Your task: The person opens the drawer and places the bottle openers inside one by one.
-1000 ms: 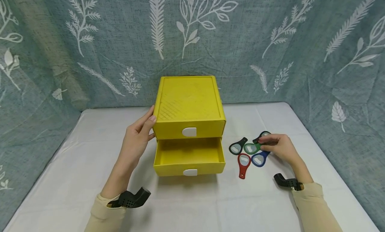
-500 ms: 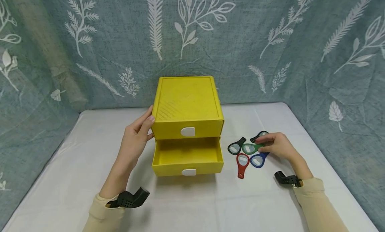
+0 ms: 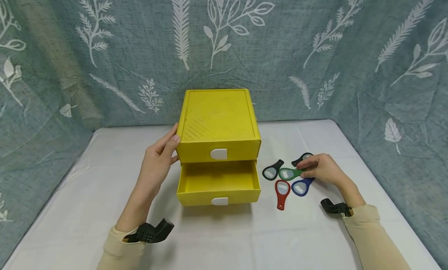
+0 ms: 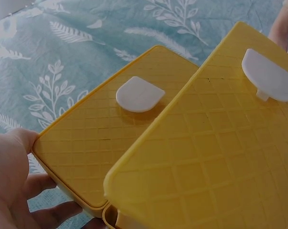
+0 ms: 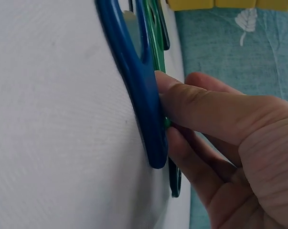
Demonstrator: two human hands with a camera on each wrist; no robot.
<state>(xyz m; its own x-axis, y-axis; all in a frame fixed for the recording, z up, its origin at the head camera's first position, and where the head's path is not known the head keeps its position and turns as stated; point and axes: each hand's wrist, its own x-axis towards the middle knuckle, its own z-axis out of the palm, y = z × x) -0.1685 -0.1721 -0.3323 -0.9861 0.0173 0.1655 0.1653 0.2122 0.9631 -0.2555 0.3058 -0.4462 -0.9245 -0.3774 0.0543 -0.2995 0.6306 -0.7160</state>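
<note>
A yellow two-drawer box [image 3: 217, 114] stands mid-table, its lower drawer [image 3: 218, 196] pulled out. My left hand [image 3: 157, 157] rests against the box's left side, thumb near the front top edge, fingers extended. On the right lie several bottle openers: a red one [image 3: 281, 199], a blue one [image 3: 301, 187], a green one [image 3: 288, 174], and black ones, one left [image 3: 273, 171] and one behind [image 3: 295, 162]. My right hand [image 3: 323, 169] pinches the green opener's handle between thumb and fingertips, partly hidden. In the right wrist view the blue opener [image 5: 144, 95] lies before that hand.
White cloth [image 3: 217, 239] covers the table. A green-blue curtain [image 3: 140, 56] with white leaf prints hangs behind and at both sides. White handles [image 3: 219, 154] stick out from the drawer fronts. Each wrist wears a black camera [image 3: 152, 232].
The green opener and the left black opener have shifted slightly left, and the red one a little toward the front. My right hand stays at the green handle; my left hand keeps its place.
</note>
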